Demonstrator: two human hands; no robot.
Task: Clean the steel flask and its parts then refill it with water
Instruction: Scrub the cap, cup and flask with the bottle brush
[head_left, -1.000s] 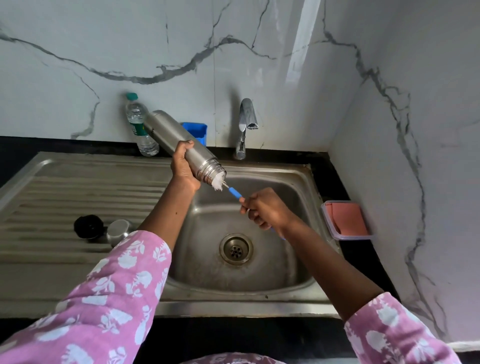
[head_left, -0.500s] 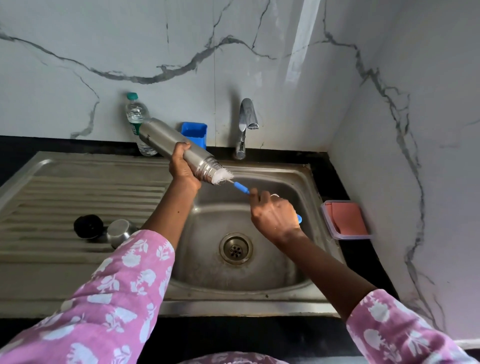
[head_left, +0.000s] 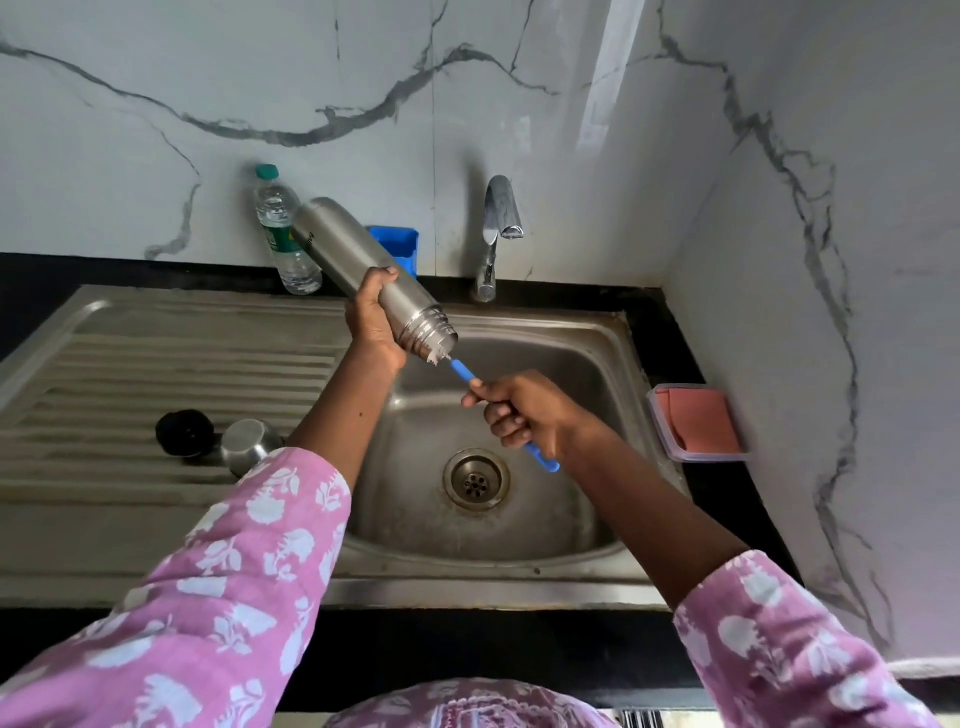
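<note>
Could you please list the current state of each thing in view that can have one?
steel flask: uncapped, tilted mouth-down over the sink, gripped by left hand
bottle brush: bristles mostly inside the flask, handle held by right hand
tap: no water running
plastic bottle: capped, upright
black cap: off, on drainboard
steel cup: on drainboard

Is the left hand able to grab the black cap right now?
Probably not: the left hand grips the steel flask, though nothing covers the black cap on the draining board.

Left hand gripping tilted steel flask over sink; right hand holding blue bottle brush in its mouth
</note>
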